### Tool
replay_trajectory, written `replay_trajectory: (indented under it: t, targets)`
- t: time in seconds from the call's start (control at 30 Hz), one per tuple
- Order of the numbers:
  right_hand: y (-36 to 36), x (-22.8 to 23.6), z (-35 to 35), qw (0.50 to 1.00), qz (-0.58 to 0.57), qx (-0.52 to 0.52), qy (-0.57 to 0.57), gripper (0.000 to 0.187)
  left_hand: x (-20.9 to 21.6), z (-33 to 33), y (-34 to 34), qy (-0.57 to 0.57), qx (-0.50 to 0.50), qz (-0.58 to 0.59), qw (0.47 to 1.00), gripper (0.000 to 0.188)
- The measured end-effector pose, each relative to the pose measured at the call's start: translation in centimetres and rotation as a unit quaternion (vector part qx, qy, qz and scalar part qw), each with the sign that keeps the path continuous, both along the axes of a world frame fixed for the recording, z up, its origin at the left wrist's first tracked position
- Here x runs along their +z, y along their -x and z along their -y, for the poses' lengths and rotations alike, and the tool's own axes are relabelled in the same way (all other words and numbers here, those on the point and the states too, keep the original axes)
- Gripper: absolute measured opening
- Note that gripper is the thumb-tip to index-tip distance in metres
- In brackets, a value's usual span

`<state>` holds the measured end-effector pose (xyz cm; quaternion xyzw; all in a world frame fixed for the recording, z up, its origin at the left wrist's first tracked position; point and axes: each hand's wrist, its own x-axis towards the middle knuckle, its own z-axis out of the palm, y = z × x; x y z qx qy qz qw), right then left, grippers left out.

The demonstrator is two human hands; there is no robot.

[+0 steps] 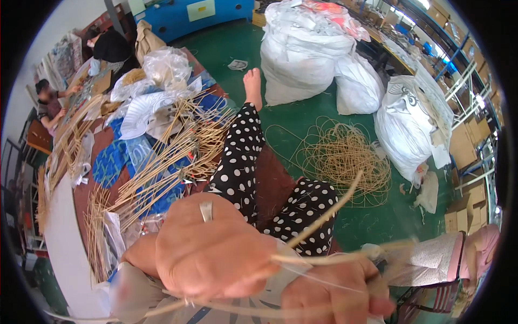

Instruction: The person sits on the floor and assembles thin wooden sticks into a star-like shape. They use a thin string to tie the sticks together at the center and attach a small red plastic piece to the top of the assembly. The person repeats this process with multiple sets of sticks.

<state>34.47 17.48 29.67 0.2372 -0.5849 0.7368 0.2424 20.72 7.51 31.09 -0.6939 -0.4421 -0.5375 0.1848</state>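
Note:
Close to the camera, my left hand (213, 251), with a wide ring on one finger, is closed on a pale rattan strip (324, 216). One length of the strip rises to the upper right, and another bends right above my right hand (337, 294). That hand is also closed, its fingertips partly blurred, and the strip runs into its grip. A thin, clear strand (324, 278) stretches across its knuckles. Below both hands a blurred length of rattan curves along the lower edge. My legs in polka-dot trousers (237, 156) lie beyond, one bare foot stretched forward.
Left of my legs lie many rattan sticks (167, 156) on blue cloth. A tangled coil of thin cane (345, 162) rests on the green floor. White sacks (299, 59) stand ahead. A person (49, 105) sits far left; another person's leg (426, 262) is at right.

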Motion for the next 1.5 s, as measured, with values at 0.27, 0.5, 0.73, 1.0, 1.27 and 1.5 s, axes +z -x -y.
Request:
replay_trajectory:
  t: [0.27, 0.5, 0.73, 1.0, 1.27, 1.5]
  targets:
    - [-0.5, 1.1, -0.1, 0.907, -0.054, -0.321, -0.267, 0.014, -0.6, -0.4, -2.9, -0.112, 0.014, 0.093, 0.989, 0.013]
    - [2.6, -1.6, -1.2, 0.867, -0.030, -0.417, -0.271, 0.007, -0.1, -0.8, 0.6, 0.172, 0.059, -0.127, 0.975, 0.017]
    - [5.4, -5.4, -2.7, 0.919, 0.042, -0.374, -0.122, 0.005, -5.7, -2.5, 1.2, 0.106, 0.137, 0.026, 0.984, 0.009]
    - [2.1, -3.8, -3.9, 0.913, 0.050, -0.357, -0.190, 0.030, -2.6, -1.1, 0.2, 0.163, 0.049, 0.208, 0.963, 0.018]
    - [3.3, -3.8, -2.7, 0.859, -0.063, -0.457, -0.224, 0.030, -3.0, -1.3, -0.4, 0.177, -0.015, 0.237, 0.955, 0.029]
    - [4.1, -3.7, -3.0, 0.843, -0.078, -0.472, -0.247, 0.026, -3.7, -2.5, -0.5, 0.126, 0.048, 0.159, 0.978, 0.030]
